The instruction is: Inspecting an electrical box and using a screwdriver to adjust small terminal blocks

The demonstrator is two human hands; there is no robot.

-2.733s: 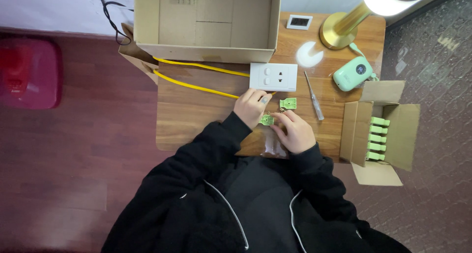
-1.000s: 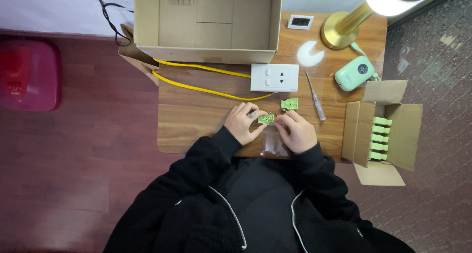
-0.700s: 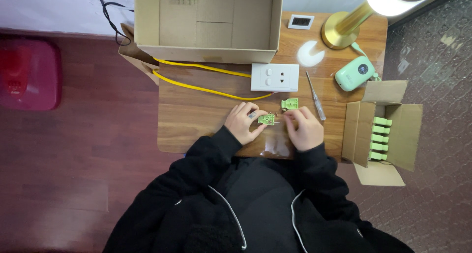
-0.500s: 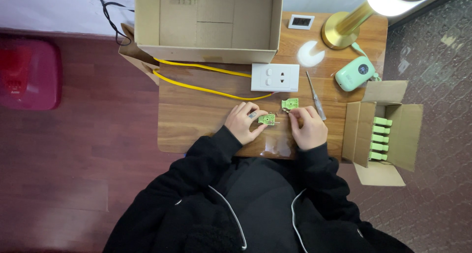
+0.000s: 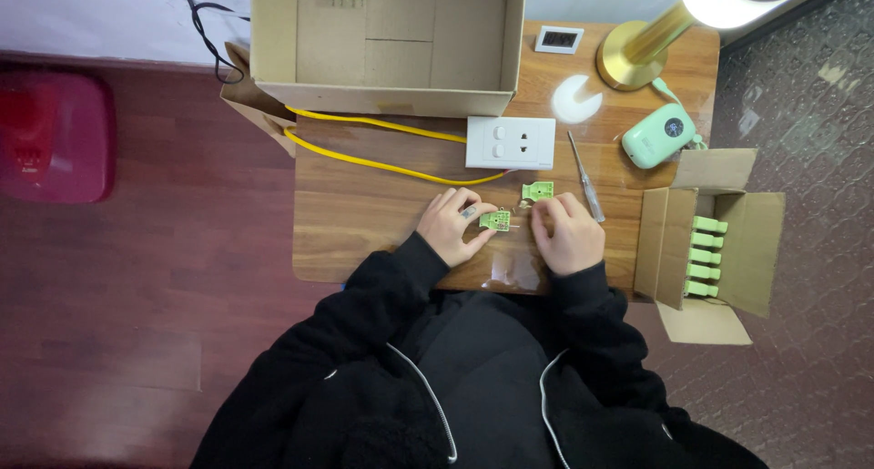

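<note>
Pinching a small green connector (image 5: 496, 219) between the fingers of your left hand (image 5: 452, 227), you hold it just off the wooden worktop (image 5: 364, 205) near the front edge, so the piece stays steady while the other hand works beside it. Your right hand (image 5: 569, 235) is curled, fingertips just beside the connector; whether it grips anything I cannot tell, as the fingers hide it. A second green connector (image 5: 537, 191) lies loose on the worktop just beyond your right hand, within easy reach. A thin screwdriver (image 5: 584, 178) lies next to it, toward the right edge. The white wall socket (image 5: 510, 142) sits mid-worktop with yellow wires (image 5: 382, 165) running from it toward the left edge. Off the right edge, a small open carton (image 5: 706, 241) holds a row of matching green pieces (image 5: 705, 256), set close as stock. A large open cardboard box (image 5: 387, 41) fills the back.
</note>
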